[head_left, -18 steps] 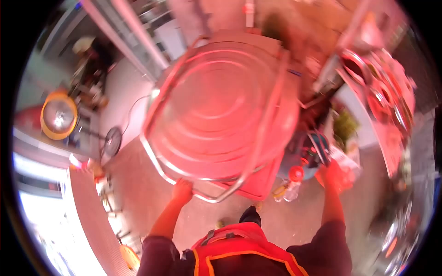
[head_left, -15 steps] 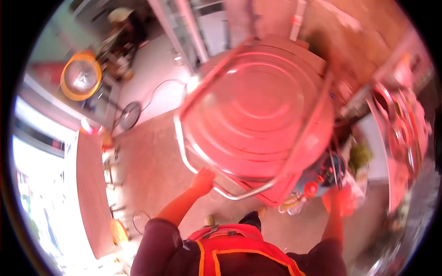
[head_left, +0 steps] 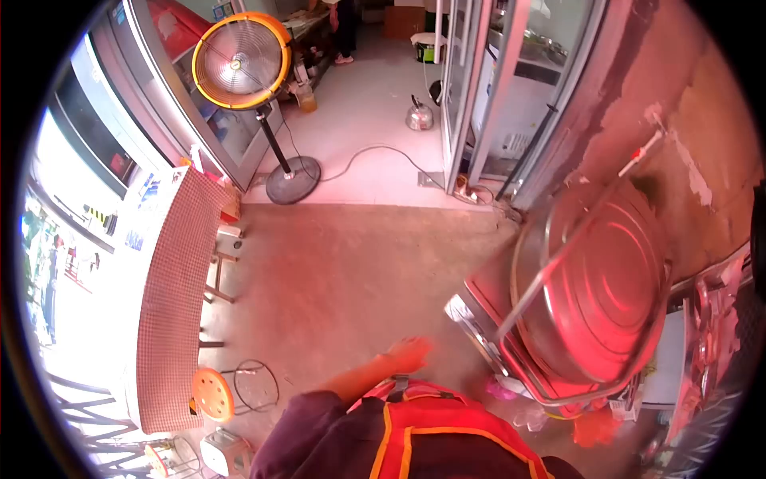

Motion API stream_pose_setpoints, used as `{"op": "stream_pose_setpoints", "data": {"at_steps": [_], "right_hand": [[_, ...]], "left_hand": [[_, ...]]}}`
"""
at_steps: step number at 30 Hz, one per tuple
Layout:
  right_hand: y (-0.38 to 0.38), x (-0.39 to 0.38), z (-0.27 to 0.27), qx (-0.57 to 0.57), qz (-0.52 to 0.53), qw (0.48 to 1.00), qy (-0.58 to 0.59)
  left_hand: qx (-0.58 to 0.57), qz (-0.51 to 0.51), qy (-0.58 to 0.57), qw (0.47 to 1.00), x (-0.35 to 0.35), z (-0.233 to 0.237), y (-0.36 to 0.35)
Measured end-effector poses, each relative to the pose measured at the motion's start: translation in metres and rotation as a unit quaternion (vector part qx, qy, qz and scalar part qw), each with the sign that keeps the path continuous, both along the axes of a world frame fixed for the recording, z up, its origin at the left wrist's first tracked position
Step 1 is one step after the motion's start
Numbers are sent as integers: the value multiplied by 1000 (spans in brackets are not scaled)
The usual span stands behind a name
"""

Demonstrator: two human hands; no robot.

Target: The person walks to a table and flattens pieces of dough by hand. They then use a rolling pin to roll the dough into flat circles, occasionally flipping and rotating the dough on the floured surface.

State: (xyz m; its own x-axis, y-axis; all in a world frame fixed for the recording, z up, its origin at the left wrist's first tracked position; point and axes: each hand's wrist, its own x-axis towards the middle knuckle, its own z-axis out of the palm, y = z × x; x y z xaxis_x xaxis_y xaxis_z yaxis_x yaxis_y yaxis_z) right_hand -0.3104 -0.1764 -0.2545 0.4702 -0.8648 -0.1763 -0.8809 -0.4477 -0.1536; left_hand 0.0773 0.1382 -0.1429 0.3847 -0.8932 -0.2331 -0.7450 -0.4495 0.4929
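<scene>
My left hand (head_left: 408, 355) is in front of my apron (head_left: 471, 427), over the concrete floor. It is slightly smeared, its fingers reach toward the right, and nothing shows in it. To its right stands a large round metal vessel (head_left: 610, 287) with ringed ridges on top, tinted red by the light. A bent metal tube frame (head_left: 531, 295) runs around the vessel, apart from my left hand. A boxy metal base (head_left: 483, 331) shows beneath it. My right hand is out of sight. A red plastic bag (head_left: 597, 429) is low at the right, below the vessel.
A yellow floor fan (head_left: 242, 60) stands in the doorway, its cord across the tiles. A kettle (head_left: 419, 116) sits further in, and a person (head_left: 345, 32) stands at the back. At left are a checkered-cloth table (head_left: 175, 303) and an orange stool (head_left: 213, 393).
My view has swung left, so the vessel now appears further right. My left hand has come off the tube frame. My right hand, seen by the red bag before, has left the view.
</scene>
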Motion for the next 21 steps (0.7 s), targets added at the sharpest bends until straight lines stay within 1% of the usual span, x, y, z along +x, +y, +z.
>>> {"op": "stream_pose_setpoints", "data": {"at_steps": [3,6,8,9,11,13,15,16,17,18,19,20,21], "right_hand": [[61,127,13,119,81,989,-46],[94,240,26,194,136,969,-75],[99,299,24,223,156,959,-77],[100,326,22,233,162,956,-70],[91,381,11,252,170,951,-51],[73,441,-8,263,185,947,-22],[46,514,-23,268,210,940,13],[31,555,-30,268,227,936,32],[15,600,-35,268,248,930,51],[1,647,-36,268,270,923,60],[-12,700,-32,263,293,917,60],[-24,756,-24,261,312,912,49],[-33,815,-14,259,333,906,28]], "left_hand": [[120,-54,68,989,88,3,26],[97,-64,56,992,174,-5,7],[-19,-59,32,998,235,-5,-12],[-84,-36,40,995,268,-10,-21],[-213,10,54,976,336,-24,-41],[-143,107,178,968,408,-16,-35],[-71,188,160,966,495,-42,-5],[-27,218,89,971,530,-81,27],[13,295,186,937,553,-92,74],[51,383,273,881,577,-100,119],[86,469,335,813,600,-110,165],[-16,408,317,856,614,-111,217],[242,190,-31,951,634,-129,245]]}}
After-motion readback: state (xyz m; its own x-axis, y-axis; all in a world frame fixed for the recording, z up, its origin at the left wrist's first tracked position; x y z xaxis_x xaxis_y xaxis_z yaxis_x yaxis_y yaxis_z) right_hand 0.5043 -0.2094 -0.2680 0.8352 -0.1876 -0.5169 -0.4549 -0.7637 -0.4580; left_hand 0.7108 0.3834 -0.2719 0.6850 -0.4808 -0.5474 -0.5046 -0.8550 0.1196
